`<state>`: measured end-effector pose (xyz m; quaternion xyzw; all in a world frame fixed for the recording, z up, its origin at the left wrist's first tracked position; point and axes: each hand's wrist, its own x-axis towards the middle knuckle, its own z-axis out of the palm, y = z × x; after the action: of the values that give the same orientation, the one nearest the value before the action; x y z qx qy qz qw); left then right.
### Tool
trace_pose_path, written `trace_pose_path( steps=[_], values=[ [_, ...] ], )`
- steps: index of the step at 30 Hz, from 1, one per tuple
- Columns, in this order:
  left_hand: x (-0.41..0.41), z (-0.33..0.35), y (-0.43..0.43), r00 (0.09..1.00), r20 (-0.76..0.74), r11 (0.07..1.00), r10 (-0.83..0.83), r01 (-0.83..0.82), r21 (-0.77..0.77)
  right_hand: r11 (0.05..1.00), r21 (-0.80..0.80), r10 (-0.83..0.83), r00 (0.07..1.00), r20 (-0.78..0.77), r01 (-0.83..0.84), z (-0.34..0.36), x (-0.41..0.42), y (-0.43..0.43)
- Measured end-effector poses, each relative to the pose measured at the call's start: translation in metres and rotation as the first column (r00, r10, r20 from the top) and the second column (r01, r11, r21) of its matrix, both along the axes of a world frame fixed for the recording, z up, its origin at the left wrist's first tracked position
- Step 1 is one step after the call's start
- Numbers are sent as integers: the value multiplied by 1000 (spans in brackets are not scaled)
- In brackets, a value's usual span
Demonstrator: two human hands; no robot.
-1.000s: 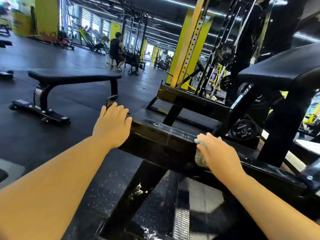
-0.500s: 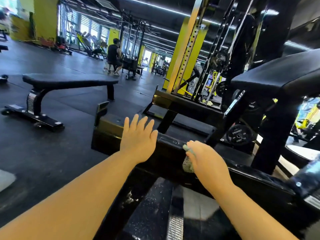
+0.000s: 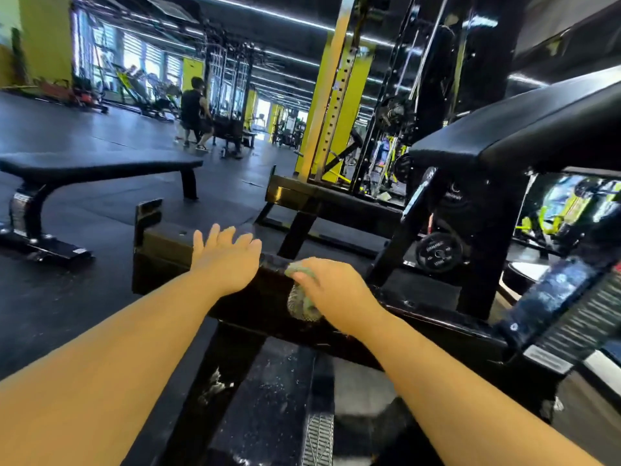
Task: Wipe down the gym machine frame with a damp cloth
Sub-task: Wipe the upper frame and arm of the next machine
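The damp cloth (image 3: pixel 300 308) is pressed on the near side of the frame beam (image 3: pixel 168 242) by the curled fingers of the right hand (image 3: pixel 336 290), while the left hand (image 3: pixel 228 262), fingers spread, is placed at the beam's top, probably for support.

Dark rubber floor (image 3: pixel 84 129) spreads under a flat black padded bench (image 3: pixel 100 164). A yellow perforated steel upright (image 3: pixel 337 105) rises right, with bright windows (image 3: pixel 132 58) far left and strip lights (image 3: pixel 268 14) overhead.
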<state>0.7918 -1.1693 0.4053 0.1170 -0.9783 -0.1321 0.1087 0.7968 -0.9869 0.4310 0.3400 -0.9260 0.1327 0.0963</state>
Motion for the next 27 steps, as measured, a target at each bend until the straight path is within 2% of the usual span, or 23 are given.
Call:
trace_pose_path(
  steps=[2,3,4,5,6,7,8,9,10,11,12,13,14,16,18,20,22,25,27],
  values=[
    [-4,3,25,995,-29,994,-94,92,-50,940,-330,-11,978,210,82,11,-1,42],
    [-7,2,36,989,-37,986,-143,139,-91,825,-532,34,923,382,190,17,-4,58],
    [-10,0,43,985,-42,981,-165,159,-107,652,-685,172,816,552,325,23,-9,69],
    [-13,-1,48,985,-50,983,-164,158,-93,489,-751,315,714,625,443,26,-18,79],
    [-14,-2,48,987,-58,987,-148,144,-67,398,-765,375,671,640,507,27,-24,83],
    [-15,-2,48,989,-59,989,-139,136,-51,400,-749,326,682,654,527,25,-30,85],
    [-15,-1,47,989,-55,990,-139,137,-38,500,-702,165,740,653,508,19,-35,85],
    [-15,0,47,989,-48,990,-142,141,-33,650,-604,-53,821,569,461,12,-40,86],
    [-15,1,47,989,-45,990,-142,141,-15,786,-459,-250,892,376,414,5,-45,88],
    [-14,2,48,988,-48,990,-144,144,3,871,-329,-340,931,131,364,2,-48,91],
    [-12,4,50,989,-47,990,-140,141,17,922,-248,-322,944,-69,297,3,-47,92],
    [-10,4,51,988,-56,989,-142,144,18,953,-199,-263,950,-169,228,4,-44,92],
    [-8,5,51,987,-64,989,-145,147,14,976,-148,-184,966,-181,158,6,-39,90],
    [-4,7,51,987,-76,988,-141,145,51,995,54,-84,992,-90,89,4,-28,85],
    [-1,10,51,990,-68,984,-121,128,121,969,182,-154,984,-90,169,-8,-23,85],
    [4,14,53,987,-106,972,-119,138,192,959,77,-257,952,-166,272,-12,-22,83],
    [9,18,54,985,-127,943,-120,153,296,958,-36,-287,934,-215,286,-9,-21,61],
    [4,13,45,968,-225,873,-111,203,443,984,128,-71,931,-359,124,-9,-28,-3],
    [1,8,37,971,-229,809,-68,188,558,970,240,85,883,-462,33,-13,-28,-43]
  ],
)
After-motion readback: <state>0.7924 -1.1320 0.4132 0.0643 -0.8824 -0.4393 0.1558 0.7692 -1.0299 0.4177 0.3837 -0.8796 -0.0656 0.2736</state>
